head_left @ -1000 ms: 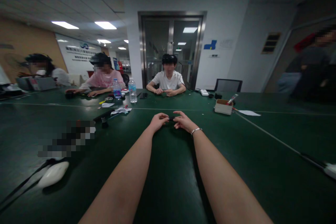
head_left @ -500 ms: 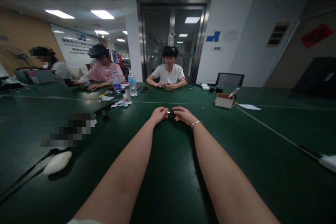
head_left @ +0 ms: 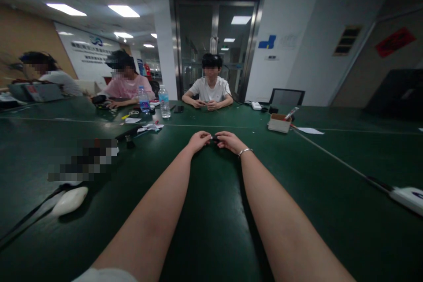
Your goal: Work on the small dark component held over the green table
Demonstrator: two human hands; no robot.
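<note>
Both arms reach forward over the green table (head_left: 214, 211), and the hands meet near its middle. My left hand (head_left: 199, 141) pinches the silver end of a small black object (head_left: 215, 139). From the other side, the fingertips of my right hand (head_left: 229, 141) close on its dark part. A silver bracelet (head_left: 245, 152) circles my right wrist. The object's exact kind is too small to make out, and fingers cover some of it.
Two water bottles (head_left: 164, 102), crumpled paper (head_left: 150, 127) and a black stub (head_left: 130, 141) lie to the left, with a white mouse-like thing (head_left: 70, 201) nearer. At right are a small box (head_left: 279, 123) and a white power strip (head_left: 408, 199). Several people sit around the table.
My hands have drawn slightly closer together, and less of the silver end shows between them. The whole view has shifted a little. Both hands keep their pinch.
</note>
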